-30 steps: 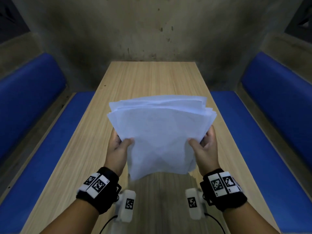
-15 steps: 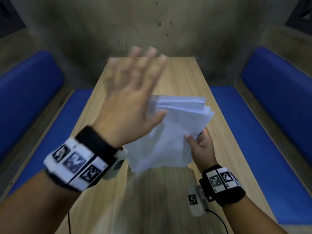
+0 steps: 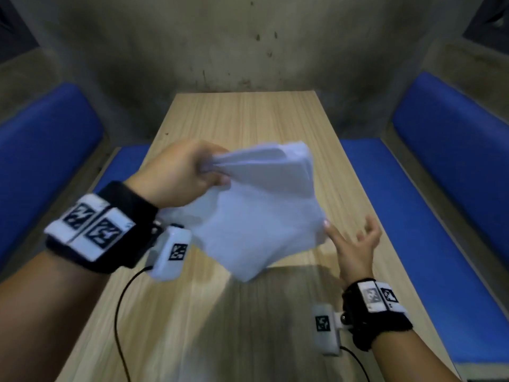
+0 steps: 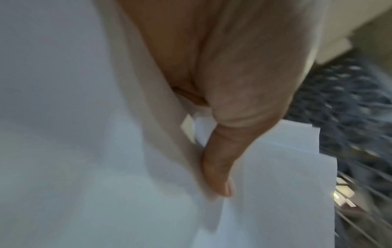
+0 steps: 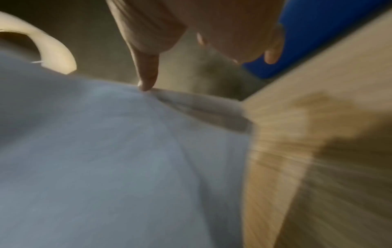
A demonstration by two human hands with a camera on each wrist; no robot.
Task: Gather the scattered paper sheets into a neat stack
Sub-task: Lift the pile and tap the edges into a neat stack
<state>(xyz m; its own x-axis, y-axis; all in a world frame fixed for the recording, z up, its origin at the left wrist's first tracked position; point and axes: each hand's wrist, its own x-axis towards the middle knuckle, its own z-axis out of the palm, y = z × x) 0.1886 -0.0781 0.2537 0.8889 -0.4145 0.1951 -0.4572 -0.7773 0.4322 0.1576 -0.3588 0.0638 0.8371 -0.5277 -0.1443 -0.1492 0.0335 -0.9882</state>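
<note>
Left hand (image 3: 181, 172) now pinches paper stack (image 3: 261, 205) far edge; right hand (image 3: 355, 244) has let go, fingers spread, ready to square

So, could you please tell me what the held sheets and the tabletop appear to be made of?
Paper sheets: thin matte white paper, apparently; they bend and fan where the left hand grips them. Table: light wood or wood-look laminate, judging by its straight grain lines; which one is unclear.
</note>
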